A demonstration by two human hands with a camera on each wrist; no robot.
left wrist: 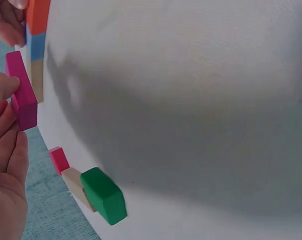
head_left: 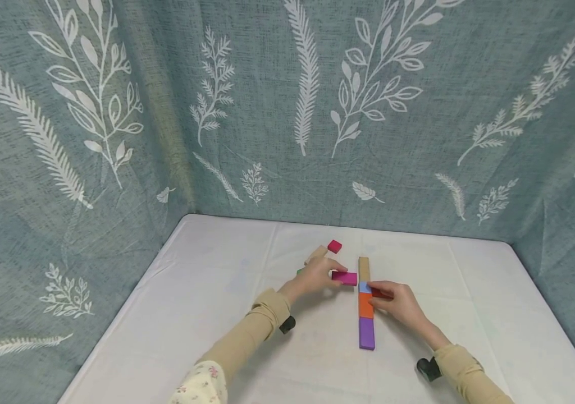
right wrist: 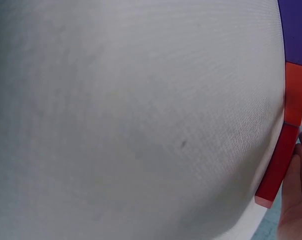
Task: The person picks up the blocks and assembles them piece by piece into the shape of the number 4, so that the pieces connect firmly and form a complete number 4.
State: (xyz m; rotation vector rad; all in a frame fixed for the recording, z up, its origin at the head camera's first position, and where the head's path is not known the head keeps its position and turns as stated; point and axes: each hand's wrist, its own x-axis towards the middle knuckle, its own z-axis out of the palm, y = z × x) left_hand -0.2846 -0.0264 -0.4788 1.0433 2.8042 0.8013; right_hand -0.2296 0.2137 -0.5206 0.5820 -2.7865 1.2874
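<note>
My left hand [head_left: 314, 275] pinches a magenta block [head_left: 344, 278] between thumb and fingers, just left of a line of blocks; the left wrist view shows it [left wrist: 22, 95] tilted. Red block [head_left: 379, 293] lies between the thumb and fingers of my right hand [head_left: 398, 303], its left end against the line. Within that line are a plain wooden block [head_left: 364, 268], a light blue block [head_left: 364, 287], an orange block [head_left: 365, 306] and a purple block [head_left: 366, 334], end to end. The right fingertips reach over the blue and orange blocks. Part of the red block is hidden by the hand.
Beyond the left hand are a small pinkish-red block [head_left: 334, 247], another wooden block [head_left: 316, 254] and a green block [left wrist: 104, 196], mostly hidden in the head view. A white cloth [head_left: 217, 264] covers the table, with a patterned curtain [head_left: 277, 112] behind.
</note>
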